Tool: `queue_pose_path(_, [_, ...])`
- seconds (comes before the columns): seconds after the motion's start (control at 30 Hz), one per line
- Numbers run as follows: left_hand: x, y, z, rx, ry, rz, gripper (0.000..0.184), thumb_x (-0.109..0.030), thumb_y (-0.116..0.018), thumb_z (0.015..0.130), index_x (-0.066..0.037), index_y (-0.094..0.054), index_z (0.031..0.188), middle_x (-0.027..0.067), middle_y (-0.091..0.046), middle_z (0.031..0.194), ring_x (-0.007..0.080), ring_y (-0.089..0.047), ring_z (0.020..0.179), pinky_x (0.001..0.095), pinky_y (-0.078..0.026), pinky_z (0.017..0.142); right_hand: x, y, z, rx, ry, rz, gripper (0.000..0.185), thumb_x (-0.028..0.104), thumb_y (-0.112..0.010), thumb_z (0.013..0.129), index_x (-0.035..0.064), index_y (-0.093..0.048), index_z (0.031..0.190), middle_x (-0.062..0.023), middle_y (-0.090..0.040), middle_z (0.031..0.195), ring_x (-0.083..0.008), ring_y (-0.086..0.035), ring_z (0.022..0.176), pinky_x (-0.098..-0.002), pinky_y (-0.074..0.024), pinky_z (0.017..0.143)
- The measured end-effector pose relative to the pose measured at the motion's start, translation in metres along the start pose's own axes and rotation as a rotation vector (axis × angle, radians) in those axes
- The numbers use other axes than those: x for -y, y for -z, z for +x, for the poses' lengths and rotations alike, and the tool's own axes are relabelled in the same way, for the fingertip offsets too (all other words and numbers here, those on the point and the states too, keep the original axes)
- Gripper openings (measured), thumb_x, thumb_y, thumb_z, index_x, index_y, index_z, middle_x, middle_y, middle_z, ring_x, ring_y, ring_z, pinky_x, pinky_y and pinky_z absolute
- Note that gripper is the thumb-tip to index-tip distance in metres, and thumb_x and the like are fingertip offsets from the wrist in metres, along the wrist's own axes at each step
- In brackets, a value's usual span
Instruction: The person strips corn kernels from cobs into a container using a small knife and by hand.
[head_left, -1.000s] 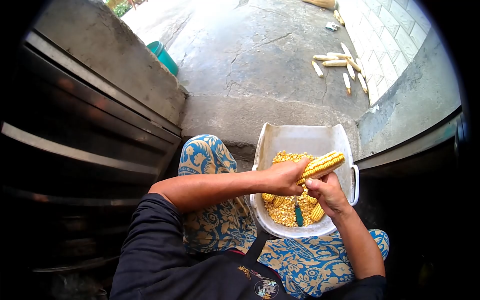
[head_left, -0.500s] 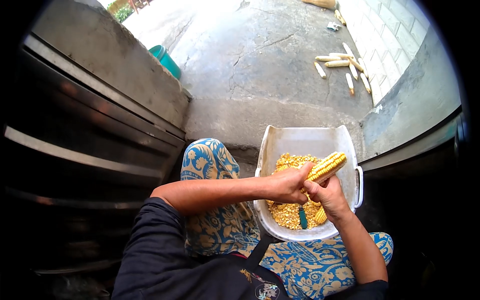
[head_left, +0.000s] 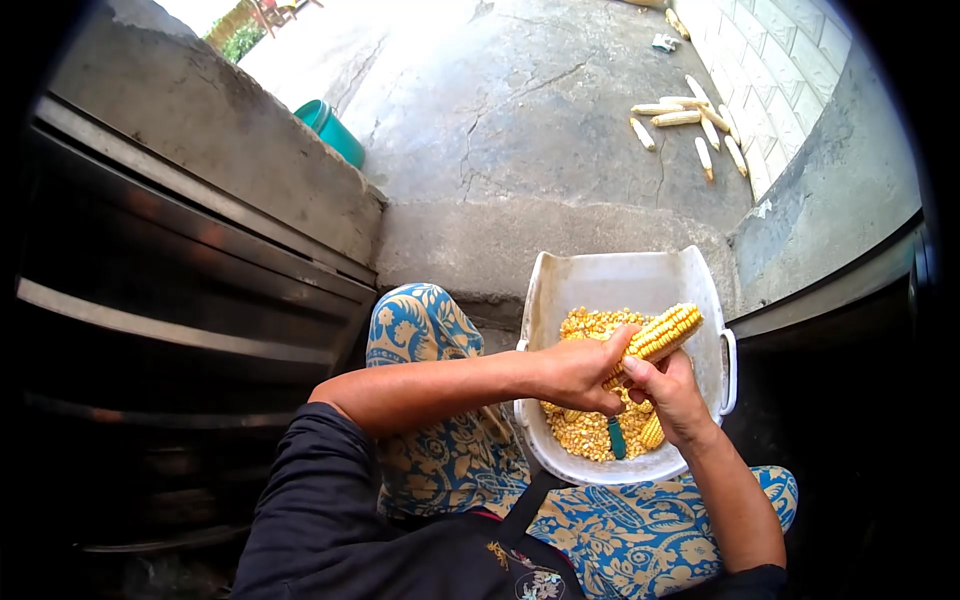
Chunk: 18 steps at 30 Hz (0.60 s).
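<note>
Both hands hold one yellow corn cob (head_left: 664,333) above a white plastic tub (head_left: 625,272). My left hand (head_left: 582,372) is closed round the cob's lower end, with the thumb along it. My right hand (head_left: 670,392) grips the cob from below and the right, its thumb pressed near my left fingers. Loose yellow kernels (head_left: 583,436) lie in the tub under my hands. A green-handled tool (head_left: 616,438) rests on them, its far end hidden. Beside it sits another cob (head_left: 652,432), partly covered by my right hand.
Several stripped cobs (head_left: 677,118) lie on the concrete floor (head_left: 500,130) near the white wall at right. A green bucket (head_left: 330,132) stands beyond the left wall's edge. A crumpled scrap (head_left: 665,42) lies farther off. My patterned trouser legs (head_left: 425,330) flank the tub.
The view has shifted slightly. Both hands still hold the cob, with only a small change in their grip. My hands cover the cobs at the tub's left that showed a second ago.
</note>
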<state>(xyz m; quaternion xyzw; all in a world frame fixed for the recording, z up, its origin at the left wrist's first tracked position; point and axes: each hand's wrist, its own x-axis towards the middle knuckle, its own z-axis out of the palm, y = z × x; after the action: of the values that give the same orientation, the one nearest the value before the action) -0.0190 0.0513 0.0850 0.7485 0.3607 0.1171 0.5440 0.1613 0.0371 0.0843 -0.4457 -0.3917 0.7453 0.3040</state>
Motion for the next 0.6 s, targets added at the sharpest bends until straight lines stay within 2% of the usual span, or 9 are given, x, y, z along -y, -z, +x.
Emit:
queue_pose_path(0.07, [-0.003, 0.012, 0.001, 0.043, 0.006, 0.155, 0.079, -0.029, -0.070, 0.070, 0.005, -0.026, 0.126, 0.0269, -0.059, 0.082, 0.0422, -0.059, 0.079, 0.0450, -0.047, 0.065, -0.001, 0.000, 0.001, 0.019, 0.000, -0.019, 0.038, 0.023, -0.066, 0.078, 0.0037, -0.049, 0.107, -0.0007, -0.053, 0.086, -0.0062, -0.048, 0.069, -0.0202, -0.0396, 0.055])
queue_pose_path(0.1, [-0.009, 0.023, -0.001, 0.007, -0.047, 0.237, 0.076, -0.037, -0.071, 0.071, 0.004, -0.036, 0.124, 0.0239, -0.060, 0.084, 0.0378, -0.061, 0.081, 0.0420, -0.048, 0.067, 0.002, -0.003, 0.001, -0.007, 0.034, -0.001, 0.040, 0.024, -0.067, 0.078, 0.0032, -0.050, 0.107, -0.0006, -0.053, 0.085, -0.0064, -0.049, 0.069, -0.0203, -0.0399, 0.056])
queue_pose_path(0.17, [-0.007, 0.038, -0.003, -0.111, -0.032, 0.112, 0.076, -0.046, -0.070, 0.072, 0.001, -0.041, 0.123, 0.0205, -0.061, 0.088, 0.0305, -0.062, 0.081, 0.0385, -0.049, 0.070, 0.010, -0.006, -0.001, -0.033, 0.067, 0.014, 0.041, 0.025, -0.067, 0.078, 0.0027, -0.050, 0.108, -0.0005, -0.053, 0.084, -0.0066, -0.049, 0.068, -0.0205, -0.0401, 0.056])
queue_pose_path(0.23, [-0.007, 0.043, -0.003, -0.253, 0.026, -0.212, 0.076, -0.053, -0.065, 0.075, -0.001, -0.041, 0.126, 0.0171, -0.056, 0.103, 0.0239, -0.059, 0.090, 0.0364, -0.048, 0.077, 0.019, -0.008, -0.004, -0.025, 0.024, -0.088, 0.049, 0.028, -0.068, 0.076, 0.0011, -0.049, 0.112, -0.0014, -0.055, 0.086, -0.0066, -0.050, 0.070, -0.0205, -0.0409, 0.059])
queue_pose_path(0.37, [-0.001, 0.032, 0.006, -0.186, -0.052, -0.422, 0.073, -0.049, -0.066, 0.076, -0.003, -0.041, 0.126, 0.0126, -0.054, 0.104, 0.0187, -0.052, 0.096, 0.0313, -0.043, 0.081, 0.025, -0.018, -0.008, 0.143, -0.089, -0.197, 0.058, 0.031, -0.068, 0.072, -0.0014, -0.046, 0.114, -0.0035, -0.054, 0.093, -0.0081, -0.051, 0.078, -0.0221, -0.0422, 0.065])
queue_pose_path(0.43, [-0.002, 0.030, 0.008, -0.236, -0.046, -0.365, 0.064, -0.044, -0.067, 0.077, -0.003, -0.047, 0.121, 0.0098, -0.055, 0.099, 0.0153, -0.052, 0.090, 0.0292, -0.043, 0.076, 0.028, -0.021, -0.007, 0.221, -0.157, -0.250, 0.061, 0.031, -0.068, 0.070, -0.0027, -0.045, 0.115, -0.0045, -0.053, 0.094, -0.0103, -0.052, 0.081, -0.0239, -0.0442, 0.067])
queue_pose_path(0.5, [-0.005, 0.033, 0.009, -0.076, 0.080, -0.459, 0.051, -0.039, -0.066, 0.077, -0.002, -0.055, 0.111, 0.0074, -0.057, 0.090, 0.0132, -0.053, 0.084, 0.0281, -0.043, 0.072, 0.026, -0.023, -0.006, 0.320, -0.134, -0.337, 0.063, 0.031, -0.068, 0.070, -0.0038, -0.044, 0.116, -0.0061, -0.052, 0.096, -0.0123, -0.052, 0.085, -0.0254, -0.0452, 0.072])
queue_pose_path(0.53, [-0.002, 0.031, 0.010, -0.123, 0.037, -0.423, 0.037, -0.033, -0.066, 0.077, -0.003, -0.059, 0.097, 0.0045, -0.058, 0.081, 0.0117, -0.054, 0.077, 0.0270, -0.044, 0.067, 0.025, -0.022, -0.007, 0.306, -0.130, -0.351, 0.064, 0.031, -0.068, 0.070, -0.0037, -0.043, 0.118, -0.0070, -0.053, 0.098, -0.0131, -0.052, 0.088, -0.0256, -0.0450, 0.074])
queue_pose_path(0.6, [-0.003, 0.034, 0.010, -0.169, 0.057, -0.427, 0.034, -0.032, -0.066, 0.077, -0.003, -0.059, 0.094, 0.0037, -0.058, 0.080, 0.0110, -0.054, 0.076, 0.0263, -0.044, 0.066, 0.025, -0.023, -0.007, 0.261, -0.092, -0.330, 0.065, 0.032, -0.067, 0.071, -0.0032, -0.042, 0.120, -0.0074, -0.053, 0.100, -0.0138, -0.052, 0.090, -0.0264, -0.0447, 0.076])
